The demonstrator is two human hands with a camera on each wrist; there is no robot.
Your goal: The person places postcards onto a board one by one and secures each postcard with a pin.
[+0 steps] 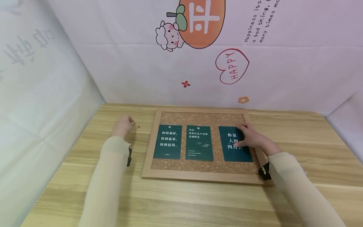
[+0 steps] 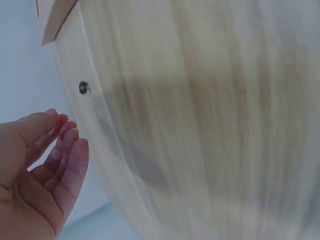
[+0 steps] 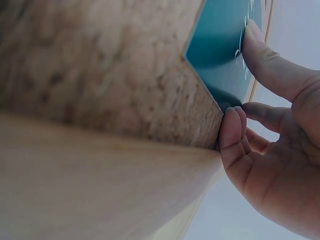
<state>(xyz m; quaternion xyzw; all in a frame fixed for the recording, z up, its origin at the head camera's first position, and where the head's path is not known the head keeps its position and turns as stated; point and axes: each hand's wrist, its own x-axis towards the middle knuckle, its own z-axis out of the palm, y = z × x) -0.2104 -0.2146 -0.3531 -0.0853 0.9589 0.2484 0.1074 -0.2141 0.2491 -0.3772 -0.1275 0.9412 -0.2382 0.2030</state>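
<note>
A framed corkboard (image 1: 198,169) lies on the wooden table, bearing three dark green cards printed with white Chinese text. The left card (image 1: 168,148) and the middle card (image 1: 199,146) each have a silvery thumbtack at the top. My right hand (image 1: 252,137) holds the right card (image 1: 233,154): the thumb presses on its face and the other fingers are at its right edge, near the frame. Left of the board, my left hand (image 1: 123,124) hovers with loosely bent fingers, thumb and fingertips close together, nothing visible between them. A loose thumbtack (image 2: 83,88) lies on the table near those fingertips.
A white cloth backdrop (image 1: 136,75) with cartoon prints rises behind the table, and white cloth (image 1: 42,94) hangs at the left. The board's light wooden frame (image 1: 198,177) forms a raised edge. Wooden table surface (image 1: 181,205) extends in front of it.
</note>
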